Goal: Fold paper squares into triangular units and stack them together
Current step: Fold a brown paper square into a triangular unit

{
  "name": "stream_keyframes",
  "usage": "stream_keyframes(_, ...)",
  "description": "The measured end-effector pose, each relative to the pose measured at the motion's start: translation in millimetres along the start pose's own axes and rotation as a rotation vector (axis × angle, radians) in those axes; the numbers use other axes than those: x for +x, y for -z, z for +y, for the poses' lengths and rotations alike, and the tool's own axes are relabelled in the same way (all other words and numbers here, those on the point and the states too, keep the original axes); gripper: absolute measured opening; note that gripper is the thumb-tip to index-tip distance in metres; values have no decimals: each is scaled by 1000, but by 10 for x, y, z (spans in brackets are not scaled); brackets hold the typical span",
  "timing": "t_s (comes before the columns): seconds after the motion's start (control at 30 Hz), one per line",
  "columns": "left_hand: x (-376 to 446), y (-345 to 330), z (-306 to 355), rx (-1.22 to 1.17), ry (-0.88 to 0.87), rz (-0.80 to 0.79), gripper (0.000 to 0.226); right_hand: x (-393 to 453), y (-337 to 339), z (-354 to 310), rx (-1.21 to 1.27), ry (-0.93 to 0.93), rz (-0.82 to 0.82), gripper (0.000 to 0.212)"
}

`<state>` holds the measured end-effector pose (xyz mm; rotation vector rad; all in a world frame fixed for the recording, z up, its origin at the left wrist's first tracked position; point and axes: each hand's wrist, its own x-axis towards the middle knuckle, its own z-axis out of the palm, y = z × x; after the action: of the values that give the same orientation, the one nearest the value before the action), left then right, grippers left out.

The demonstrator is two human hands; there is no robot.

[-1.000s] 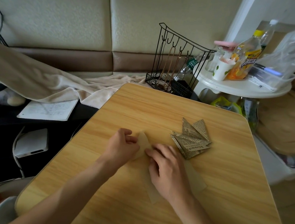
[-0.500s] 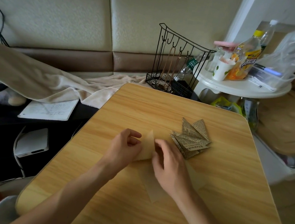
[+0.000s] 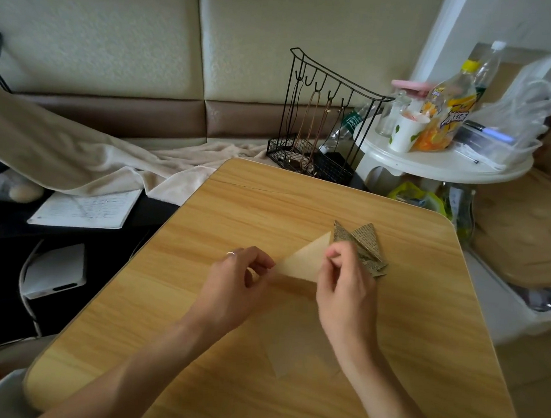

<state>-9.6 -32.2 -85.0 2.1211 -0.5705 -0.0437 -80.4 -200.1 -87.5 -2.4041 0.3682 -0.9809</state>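
At the wooden table's [image 3: 192, 301] centre, the left hand [image 3: 230, 291] and right hand [image 3: 347, 291] each pinch a corner of the plain tan paper triangle [image 3: 304, 261]. At 2 o'clock, the right hand half hides folded newsprint triangular units [image 3: 364, 241]. The black wire basket's [image 3: 314, 165] contents are indistinct.
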Motion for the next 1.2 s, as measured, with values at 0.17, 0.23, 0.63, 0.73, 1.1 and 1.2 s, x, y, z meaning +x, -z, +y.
stream_keyframes(0.17, -50, -74, 43, 200, -197, -258, 45, -15, 15, 188, -199, -130, 54, 4)
stream_keyframes(0.23, -62, -106, 39, 298, -236, -326, 59, -34, -22, 242, -259, -154, 20, 5)
stream_keyframes(0.63, -16, -111, -65, 437, -178, -293, 58, -109, -108, 291, -303, 108, -161, 18)
stream_keyframes(0.73, -16, -110, -78, 418, -172, -259, 53, -151, -156, 301, -347, 101, -160, 12)
stream_keyframes(1.1, 27, 46, -35, 183, 154, -174, 70, -150, -165, 286, -383, -13, -230, 32)
stream_keyframes(1.2, 37, 65, -45, 174, 188, -130, 46, -158, -176, 248, -347, 5, -205, 25)
